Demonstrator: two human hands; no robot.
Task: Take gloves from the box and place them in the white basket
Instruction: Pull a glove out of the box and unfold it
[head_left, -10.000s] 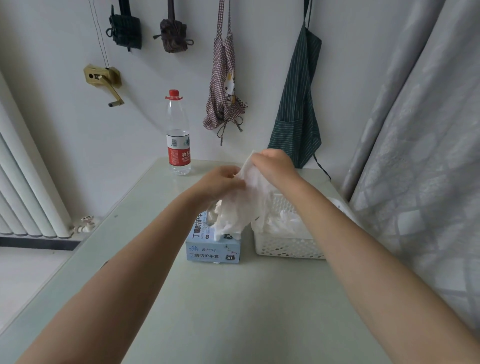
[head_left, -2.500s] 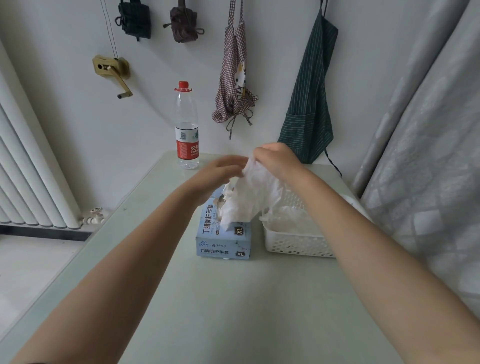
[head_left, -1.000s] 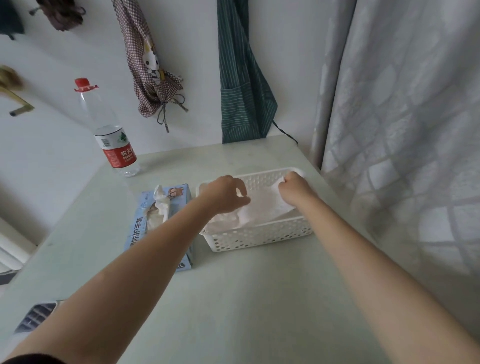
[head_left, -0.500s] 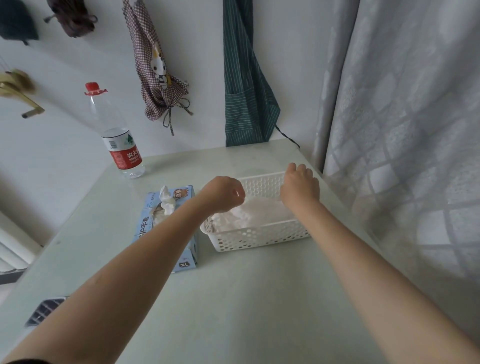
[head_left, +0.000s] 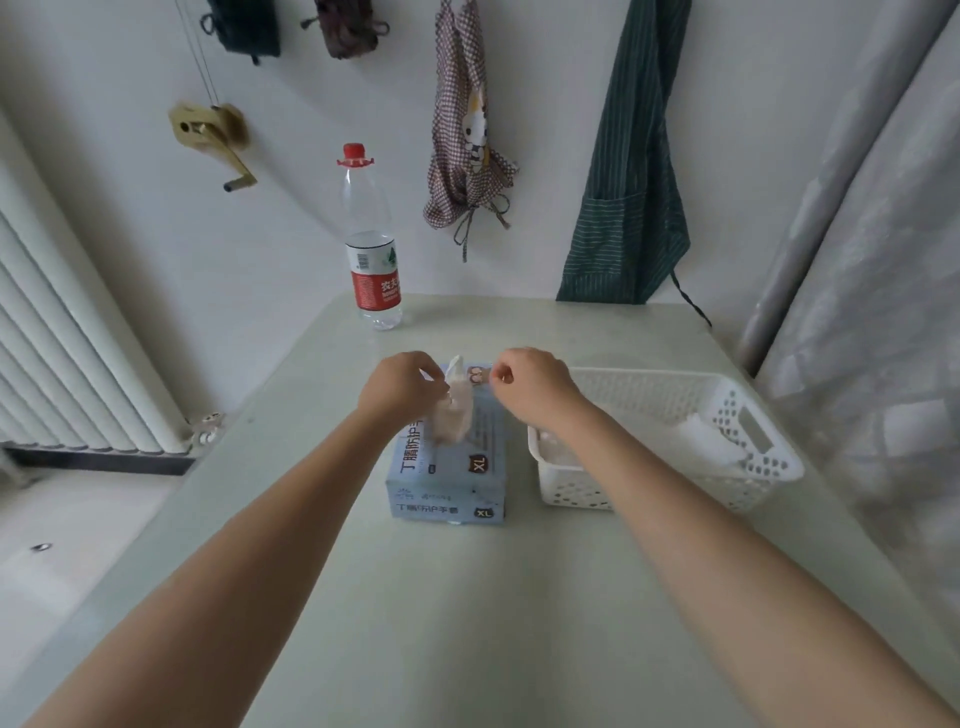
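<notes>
A light blue glove box (head_left: 447, 470) marked XL lies on the pale green table (head_left: 467, 597). A white glove (head_left: 457, 402) sticks up out of its top slot. My left hand (head_left: 400, 387) is over the box's left side, fingertips pinched on that glove. My right hand (head_left: 524, 384) hovers over the far right corner of the box, fingers curled, holding nothing. The white perforated basket (head_left: 758, 457) stands right of the box with white gloves (head_left: 696, 441) lying inside; my right forearm crosses its near left corner.
A water bottle (head_left: 371, 260) with a red cap stands at the table's far edge. Aprons (head_left: 631, 171) and small bags hang on the wall behind. A curtain (head_left: 872, 312) hangs at the right, a radiator (head_left: 62, 353) at the left.
Both hands left the basket and moved left to the box. The glove they carried stays in the basket. My left hand now pinches the glove in the slot.
</notes>
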